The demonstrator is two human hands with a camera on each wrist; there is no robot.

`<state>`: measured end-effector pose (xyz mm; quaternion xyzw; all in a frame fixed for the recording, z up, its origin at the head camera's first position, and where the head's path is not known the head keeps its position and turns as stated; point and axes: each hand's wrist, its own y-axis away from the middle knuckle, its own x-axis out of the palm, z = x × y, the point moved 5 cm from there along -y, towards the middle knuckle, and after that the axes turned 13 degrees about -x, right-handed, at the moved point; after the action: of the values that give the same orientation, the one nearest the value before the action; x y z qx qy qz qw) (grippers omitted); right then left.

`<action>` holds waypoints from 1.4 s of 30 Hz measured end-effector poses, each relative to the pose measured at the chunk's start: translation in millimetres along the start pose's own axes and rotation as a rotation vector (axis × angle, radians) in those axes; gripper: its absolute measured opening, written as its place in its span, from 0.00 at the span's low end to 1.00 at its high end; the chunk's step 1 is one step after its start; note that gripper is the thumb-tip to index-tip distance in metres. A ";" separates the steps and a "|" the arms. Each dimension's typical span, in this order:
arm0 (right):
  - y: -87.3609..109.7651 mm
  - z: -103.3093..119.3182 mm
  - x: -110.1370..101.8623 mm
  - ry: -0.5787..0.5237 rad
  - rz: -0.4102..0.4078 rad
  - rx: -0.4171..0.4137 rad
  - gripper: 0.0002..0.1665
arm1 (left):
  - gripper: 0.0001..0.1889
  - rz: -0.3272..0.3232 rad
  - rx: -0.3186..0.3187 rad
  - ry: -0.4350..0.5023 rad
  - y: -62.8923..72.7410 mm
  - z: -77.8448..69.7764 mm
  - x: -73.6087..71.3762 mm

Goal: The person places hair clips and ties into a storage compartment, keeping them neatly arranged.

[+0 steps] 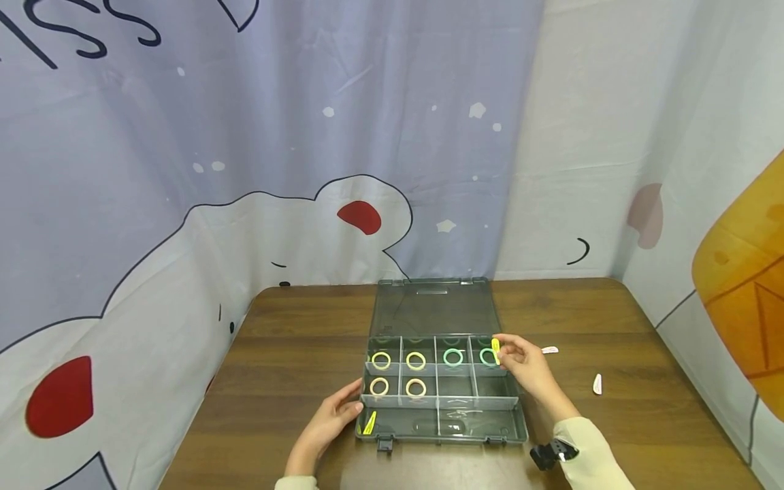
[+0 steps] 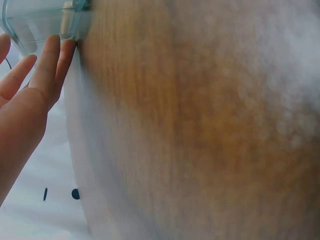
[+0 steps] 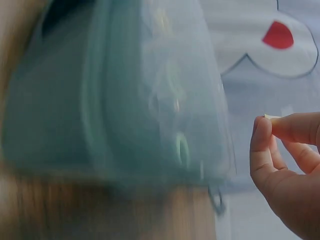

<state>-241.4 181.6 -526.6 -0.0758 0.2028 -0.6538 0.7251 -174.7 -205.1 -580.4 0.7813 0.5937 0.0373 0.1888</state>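
Note:
A grey see-through compartment box (image 1: 429,401) lies with its lid (image 1: 435,309) folded back. My left hand (image 1: 331,418) rests against the box's left wall, fingers extended along it; the left wrist view has these fingertips (image 2: 52,42) at the wall. Between right thumb and forefinger I pinch a yellow snap hair clip (image 1: 495,348), over the back right compartment. Only a pale tip of the clip shows by my right hand (image 3: 287,155) in the right wrist view. Another yellow hair clip (image 1: 370,422) lies in the front left compartment.
Compartments hold yellow rings (image 1: 381,361), green rings (image 1: 453,357) and cream rings (image 1: 379,387). Right of the box, a white clip (image 1: 597,384) and a pink-and-white clip (image 1: 550,350) lie on the wooden table (image 1: 275,367). A printed curtain (image 1: 429,136) hangs behind.

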 end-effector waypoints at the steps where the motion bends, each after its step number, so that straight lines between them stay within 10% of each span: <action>1: 0.2 1.6 5.2 -0.006 0.011 0.002 0.21 | 0.30 -0.001 -0.008 0.005 -0.3 0.4 -0.1; 25: 10.3 47.5 154.7 -0.313 0.179 0.061 0.17 | 0.30 -0.005 -0.002 0.042 -0.8 -0.9 1.6; 42: 32.0 48.5 205.8 -0.172 0.221 0.000 0.10 | 0.29 -0.028 -0.010 0.022 0.4 -2.8 2.2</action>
<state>-180.0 -23.0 -534.7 -0.1089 0.1469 -0.5608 0.8075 -174.5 -202.5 -578.0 0.7715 0.6064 0.0461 0.1868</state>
